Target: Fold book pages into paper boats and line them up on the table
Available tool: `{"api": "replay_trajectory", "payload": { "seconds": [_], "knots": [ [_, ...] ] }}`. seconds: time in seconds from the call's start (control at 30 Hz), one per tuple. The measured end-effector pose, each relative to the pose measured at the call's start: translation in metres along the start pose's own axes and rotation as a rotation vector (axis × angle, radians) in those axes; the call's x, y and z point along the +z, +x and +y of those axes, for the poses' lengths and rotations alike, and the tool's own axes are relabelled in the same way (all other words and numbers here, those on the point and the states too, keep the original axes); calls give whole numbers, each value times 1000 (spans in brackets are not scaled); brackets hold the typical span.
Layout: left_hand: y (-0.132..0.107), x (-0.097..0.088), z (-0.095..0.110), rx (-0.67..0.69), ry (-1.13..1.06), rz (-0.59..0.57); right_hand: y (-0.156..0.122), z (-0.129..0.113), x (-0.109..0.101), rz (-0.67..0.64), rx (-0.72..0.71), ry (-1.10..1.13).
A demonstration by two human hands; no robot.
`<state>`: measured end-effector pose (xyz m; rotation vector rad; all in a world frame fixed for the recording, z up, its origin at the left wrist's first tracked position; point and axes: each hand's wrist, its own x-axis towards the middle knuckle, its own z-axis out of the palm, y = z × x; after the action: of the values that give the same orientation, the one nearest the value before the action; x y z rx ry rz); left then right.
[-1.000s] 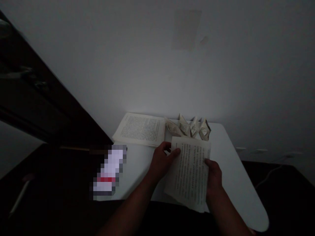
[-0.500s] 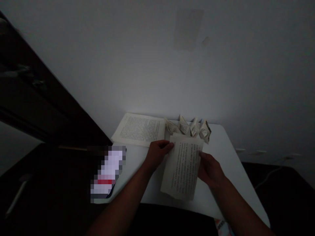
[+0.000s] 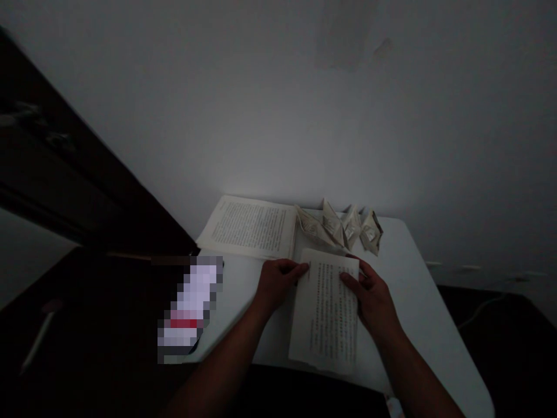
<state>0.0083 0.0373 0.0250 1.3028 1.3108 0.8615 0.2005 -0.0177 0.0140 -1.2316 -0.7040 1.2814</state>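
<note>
Paper (image 3: 327, 319), off-white, printed, rectangular | left hand (image 3: 277, 283), right hand (image 3: 375, 297): we're pinching opposite sides | ideally we're keeping edges aligned, grip light

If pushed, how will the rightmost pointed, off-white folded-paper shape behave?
The pointed, off-white folded-paper shape will probably slide easily, being apparently just paper. It may crush under a firm push, since its walls look thin. Pushed leftward, it could nudge the similar neighbouring piece close beside it.

Prob. home rm, door (image 3: 47, 168), wht tbl (image 3: 422, 296)
</note>
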Motion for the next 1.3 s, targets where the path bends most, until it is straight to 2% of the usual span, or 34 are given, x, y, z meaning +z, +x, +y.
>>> {"api": "replay_trajectory", "payload": {
  "seconds": [0.27, 0.63, 1.3],
  "knots": [
    [-1, 0, 1, -26, 16, 23, -2, -3, 2, -27, -14, -17],
    [-1, 0, -1, 28, 36, 1, -4, -3, 1, -16, -18, -15],
    [-2, 0, -2, 44, 35, -27, -3, -4, -2, -28, -17, -60]
  ]
}}
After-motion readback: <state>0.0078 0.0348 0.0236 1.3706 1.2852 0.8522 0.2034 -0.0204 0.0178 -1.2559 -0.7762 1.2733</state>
